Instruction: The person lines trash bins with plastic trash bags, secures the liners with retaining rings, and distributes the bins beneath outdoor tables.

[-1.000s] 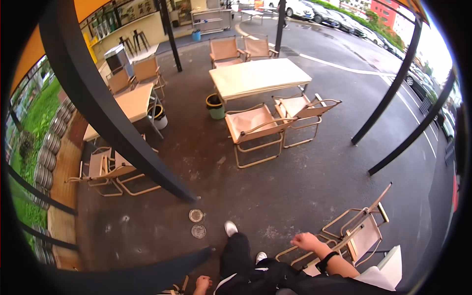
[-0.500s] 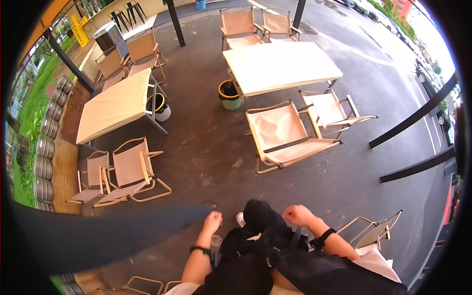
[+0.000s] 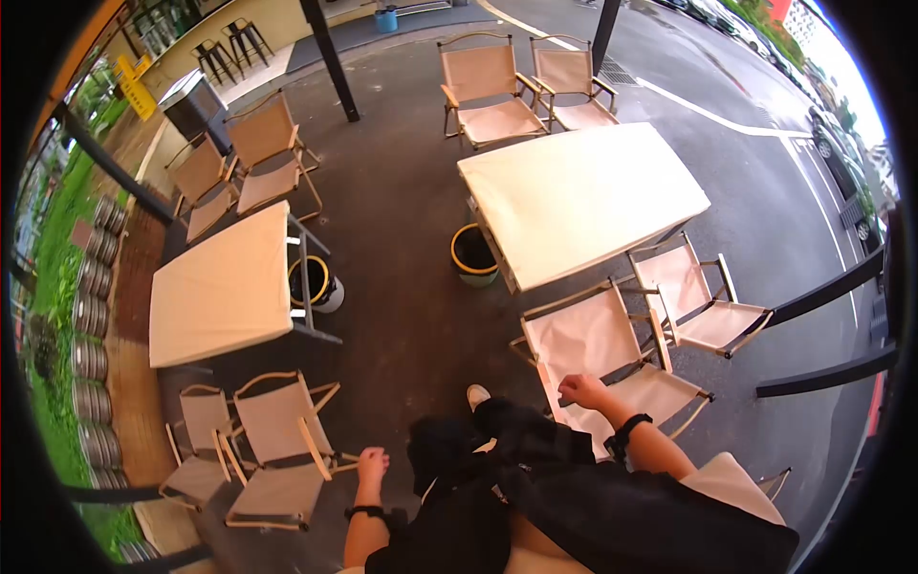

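My left hand (image 3: 373,465) hangs low beside my dark clothing, close to the armrest of a folding chair (image 3: 277,430) on the left. Its fingers are loosely curled, and whether they hold anything is too small to tell. My right hand (image 3: 581,390) is raised at the right of my body, its fingers curled in, with no object visible in it. Behind it in view is the tan seat of another folding chair (image 3: 583,337); contact cannot be made out. Each wrist has a black band.
A covered table (image 3: 583,201) stands ahead to the right, another table (image 3: 220,292) to the left. Bins (image 3: 474,258) (image 3: 325,287) sit beside them. More chairs (image 3: 483,86) stand beyond. Dark posts (image 3: 330,62) rise from the paving, and metal kegs (image 3: 92,359) line the left edge.
The tables and chairs are nearer and lower in view. My left hand has come up into view from the bottom edge, then moved left. My right hand stays bent at my right side.
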Demonstrator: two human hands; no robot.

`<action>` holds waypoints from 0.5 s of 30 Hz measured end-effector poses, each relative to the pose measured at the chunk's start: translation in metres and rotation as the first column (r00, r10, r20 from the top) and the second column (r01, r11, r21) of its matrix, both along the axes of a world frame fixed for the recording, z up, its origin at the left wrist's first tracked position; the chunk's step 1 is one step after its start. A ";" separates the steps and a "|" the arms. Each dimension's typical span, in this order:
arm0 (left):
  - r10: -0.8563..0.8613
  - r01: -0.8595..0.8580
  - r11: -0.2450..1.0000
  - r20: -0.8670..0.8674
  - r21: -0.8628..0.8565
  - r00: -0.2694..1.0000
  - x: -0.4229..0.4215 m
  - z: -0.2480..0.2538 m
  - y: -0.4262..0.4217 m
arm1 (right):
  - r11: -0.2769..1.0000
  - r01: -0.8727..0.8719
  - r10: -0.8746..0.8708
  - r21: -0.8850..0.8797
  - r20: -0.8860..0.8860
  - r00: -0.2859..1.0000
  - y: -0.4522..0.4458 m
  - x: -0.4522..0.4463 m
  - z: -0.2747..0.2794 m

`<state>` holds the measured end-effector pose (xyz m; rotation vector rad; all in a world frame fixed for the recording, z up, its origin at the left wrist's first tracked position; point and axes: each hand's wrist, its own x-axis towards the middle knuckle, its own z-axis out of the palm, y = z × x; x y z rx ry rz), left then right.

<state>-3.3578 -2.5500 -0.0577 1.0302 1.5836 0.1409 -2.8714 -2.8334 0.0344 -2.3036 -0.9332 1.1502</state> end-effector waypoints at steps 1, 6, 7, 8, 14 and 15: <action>0.068 -0.068 0.998 -0.003 0.010 0.998 -0.017 -0.003 0.011 | 0.999 0.007 -0.006 -0.031 0.033 0.999 0.014 0.021 -0.012; 0.341 -0.365 0.920 -0.165 -0.143 0.925 -0.051 -0.004 0.054 | 0.938 0.305 -0.327 -0.164 -0.129 0.936 0.079 0.093 -0.051; 0.304 -0.330 0.923 -0.154 -0.197 0.940 -0.050 -0.008 0.065 | 0.912 0.366 -0.393 -0.184 -0.143 0.908 0.092 0.101 -0.061; 0.259 -0.289 0.926 -0.152 -0.241 0.954 -0.051 -0.014 0.076 | 0.877 0.432 -0.467 -0.210 -0.161 0.870 0.104 0.101 -0.070; -0.123 0.077 0.939 -0.121 -0.335 0.985 0.039 -0.043 0.283 | 0.710 0.529 -0.662 -0.465 -0.186 0.726 0.161 0.047 -0.113; -0.176 0.131 0.940 -0.118 -0.316 0.977 0.062 -0.051 0.332 | 0.789 0.440 -0.543 -0.428 -0.151 0.826 0.162 0.034 -0.123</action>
